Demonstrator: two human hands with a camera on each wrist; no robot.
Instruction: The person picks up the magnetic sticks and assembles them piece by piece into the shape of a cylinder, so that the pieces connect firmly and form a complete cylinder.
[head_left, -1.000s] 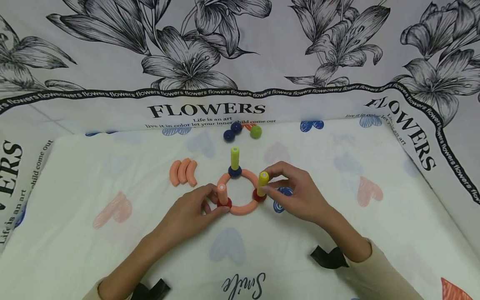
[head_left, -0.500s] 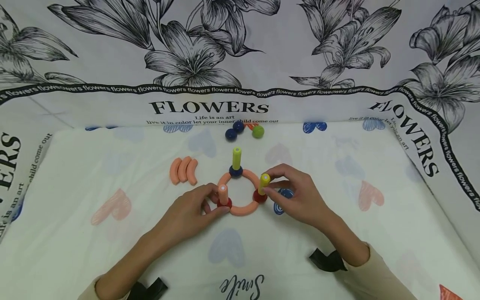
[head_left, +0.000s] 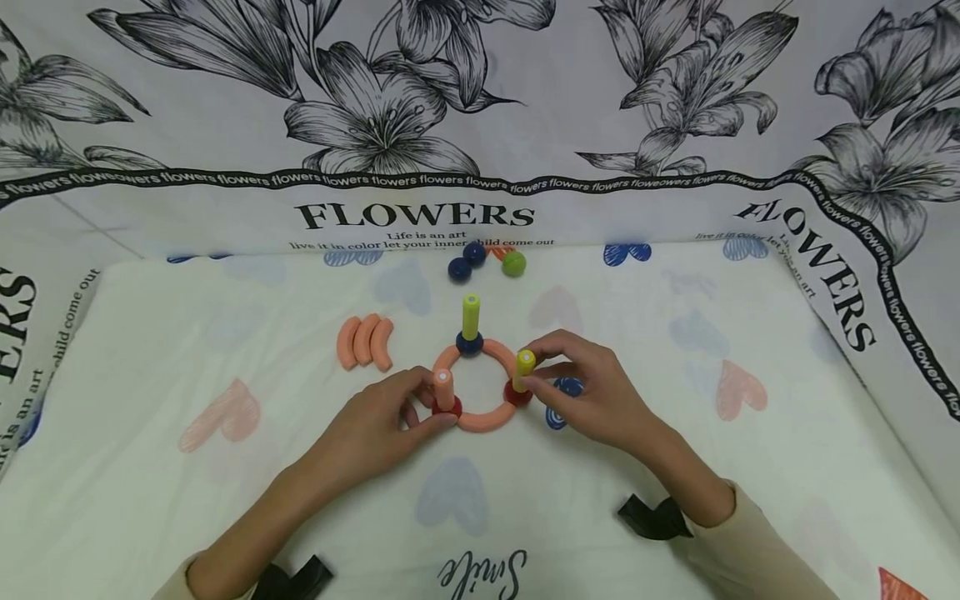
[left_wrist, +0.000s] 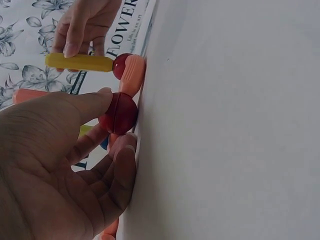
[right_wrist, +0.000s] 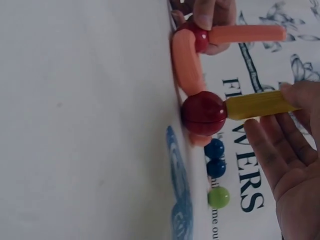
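On the cloth, curved orange pieces [head_left: 486, 421] and three balls form a ring, each ball carrying an upright stick. My left hand [head_left: 386, 421] holds the left red ball [left_wrist: 122, 114] between thumb and fingers; an orange stick [head_left: 444, 388] rises from it. With thumb and fingertips, my right hand [head_left: 600, 390] pinches the yellow stick [right_wrist: 260, 104], whose lower end sits in the right red ball [right_wrist: 203, 114]. At the back of the ring, a yellow-green stick [head_left: 470, 317] stands in a dark blue ball [head_left: 469, 343].
Three loose curved orange pieces [head_left: 364, 342] lie side by side left of the ring. Behind it are two loose blue balls [head_left: 460, 269] and a green ball [head_left: 513, 264], near the flower-printed cloth [head_left: 420, 215] at the back.
The head view has shifted slightly. Both hands keep the same hold, and the ring pieces stay where they were.
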